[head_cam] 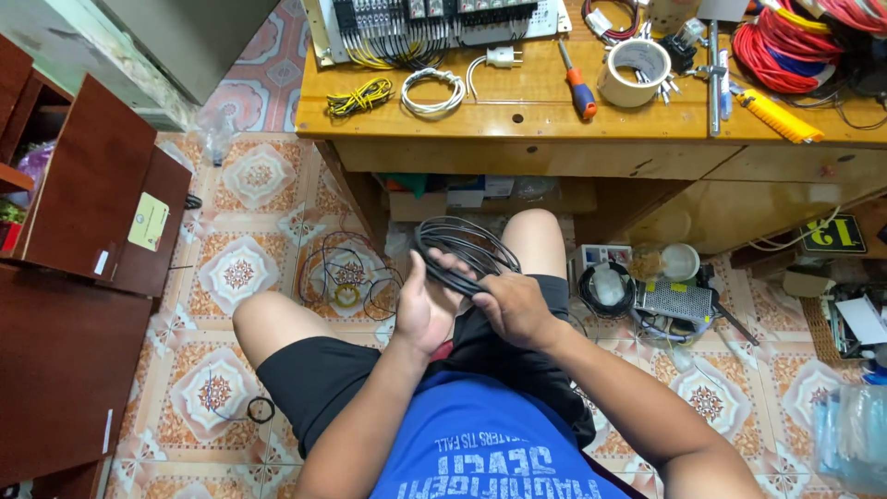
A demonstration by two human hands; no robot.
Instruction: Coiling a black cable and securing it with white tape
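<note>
Two hands, left hand [427, 310] and right hand [514, 308], closed around black cable coil [462, 249] below worktop [517, 120]; probably light, floppy; best gripped across bundled loops.

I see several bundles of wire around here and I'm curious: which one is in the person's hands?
The black coil, gripped by both the left hand and right hand. The white coil, yellow-black bundle and red coil lie untouched on the desk.

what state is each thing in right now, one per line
black cable coil: looped, gripped by both hands above the lap
left hand: closed on the coil
right hand: closed on the coil
white tape roll: on its side on the wooden bench
orange-handled screwdriver: lying flat
white cord loop: coiled
</note>
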